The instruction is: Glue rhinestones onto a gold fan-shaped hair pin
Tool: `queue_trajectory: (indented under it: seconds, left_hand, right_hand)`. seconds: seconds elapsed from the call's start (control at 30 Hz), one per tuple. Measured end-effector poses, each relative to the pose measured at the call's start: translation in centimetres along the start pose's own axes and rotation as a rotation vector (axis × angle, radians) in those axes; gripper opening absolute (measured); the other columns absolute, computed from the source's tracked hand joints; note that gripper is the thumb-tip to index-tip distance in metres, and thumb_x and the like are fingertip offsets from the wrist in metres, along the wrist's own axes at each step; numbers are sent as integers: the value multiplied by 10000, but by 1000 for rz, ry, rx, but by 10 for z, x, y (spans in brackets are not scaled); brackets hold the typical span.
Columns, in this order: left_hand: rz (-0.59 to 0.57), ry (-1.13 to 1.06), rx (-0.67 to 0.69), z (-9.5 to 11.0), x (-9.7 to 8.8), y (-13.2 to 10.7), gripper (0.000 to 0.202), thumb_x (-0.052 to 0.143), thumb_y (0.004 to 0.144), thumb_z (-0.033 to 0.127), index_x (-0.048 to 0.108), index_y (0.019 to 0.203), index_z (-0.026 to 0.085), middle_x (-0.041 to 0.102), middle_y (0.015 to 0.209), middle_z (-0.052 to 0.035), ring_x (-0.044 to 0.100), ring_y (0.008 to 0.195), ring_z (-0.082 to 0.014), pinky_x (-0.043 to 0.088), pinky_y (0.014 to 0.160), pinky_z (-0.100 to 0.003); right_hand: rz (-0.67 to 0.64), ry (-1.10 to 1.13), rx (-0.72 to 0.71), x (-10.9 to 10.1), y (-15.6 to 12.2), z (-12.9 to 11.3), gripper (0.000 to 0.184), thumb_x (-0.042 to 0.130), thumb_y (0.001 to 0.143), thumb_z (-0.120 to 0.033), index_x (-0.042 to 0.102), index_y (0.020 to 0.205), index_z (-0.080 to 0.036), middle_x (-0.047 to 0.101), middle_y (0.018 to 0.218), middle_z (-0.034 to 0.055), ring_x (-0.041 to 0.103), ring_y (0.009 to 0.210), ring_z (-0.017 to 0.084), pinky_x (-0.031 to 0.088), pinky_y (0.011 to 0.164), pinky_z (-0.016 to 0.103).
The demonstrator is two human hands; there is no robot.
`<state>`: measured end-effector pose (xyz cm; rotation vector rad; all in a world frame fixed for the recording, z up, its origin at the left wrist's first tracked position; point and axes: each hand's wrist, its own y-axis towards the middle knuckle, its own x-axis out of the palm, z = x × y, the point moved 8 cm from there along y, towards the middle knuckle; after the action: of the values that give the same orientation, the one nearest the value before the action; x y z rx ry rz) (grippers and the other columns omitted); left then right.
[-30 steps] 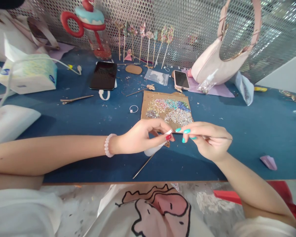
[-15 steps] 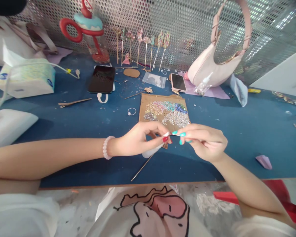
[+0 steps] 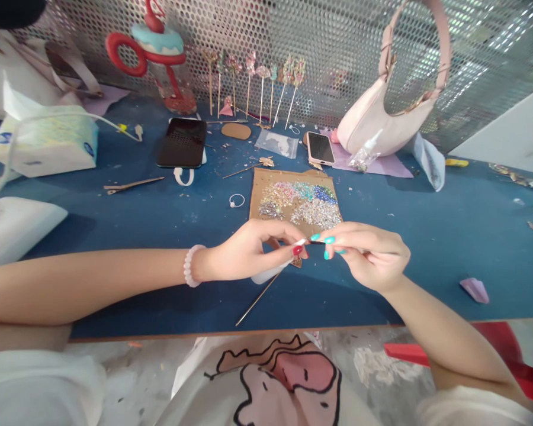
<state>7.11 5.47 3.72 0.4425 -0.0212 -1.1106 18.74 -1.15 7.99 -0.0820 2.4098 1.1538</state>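
Note:
My left hand [image 3: 253, 251] is closed in a pinch on a whitish, partly see-through thing [image 3: 266, 273]. Its white tip shows between the fingers and its body hangs below the palm; I cannot make out its kind. Fingers of my right hand [image 3: 368, 251] pinch a thin dark stick [image 3: 317, 241], whose left end meets the left fingertips. Behind both hands lies a cardboard sheet [image 3: 257, 183] with piles of small rhinestones [image 3: 317, 213] in several colours. A thin rod [image 3: 256, 300] rests on the table below my left hand, near a small brown piece [image 3: 296, 261] mostly hidden by the fingers.
Two phones [image 3: 182, 142], [image 3: 320, 148] and a small clear bag [image 3: 276, 144] lie farther back. Several decorated sticks [image 3: 262, 89] stand against the mesh. A tissue pack [image 3: 44, 142] and a hair clip [image 3: 133, 186] are left; a pink handbag [image 3: 391, 121] stands back right.
The thin stick between my fingers looks dark now, where it glinted light before. The whitish thing under my left hand has shifted slightly left. Both hands stay nearly in place.

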Motion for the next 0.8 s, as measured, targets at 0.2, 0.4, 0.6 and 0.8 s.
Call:
queue_trajectory:
  seconds: [0.2, 0.4, 0.6, 0.8]
  left_hand:
    - [12, 21, 8, -1, 0, -1, 111, 531, 898, 145, 620, 945, 99, 696, 872, -90, 688, 809, -166, 562, 710, -244]
    - [20, 10, 8, -2, 0, -1, 96, 523, 905, 148, 604, 927, 103, 687, 871, -87, 690, 812, -163, 559, 717, -240]
    - [43, 0, -4, -2, -3, 0, 98, 557, 901, 187, 596, 941, 107, 698, 842, -89, 692, 787, -161, 549, 680, -219]
    - [35, -22, -12, -3, -3, -1, 101, 561, 901, 195, 598, 934, 107, 694, 847, -93, 687, 792, -161, 553, 701, -237]
  right_hand:
    - [85, -44, 6, -8, 0, 3, 301, 581, 821, -55, 687, 1035, -239, 733, 941, 28, 676, 646, 104, 610, 695, 283]
    - [133, 13, 32, -14, 1, 8, 286, 583, 828, -86, 686, 1035, -256, 729, 940, 26, 663, 603, 100, 594, 618, 266]
    - [-7, -15, 23, 0, 2, 4, 265, 614, 808, -93, 675, 1033, -219, 739, 930, 48, 701, 836, 163, 595, 729, 297]
    - [-17, -6, 30, 0, 1, 3, 275, 583, 818, -58, 677, 1022, -216, 733, 937, 56, 682, 657, 110, 581, 610, 237]
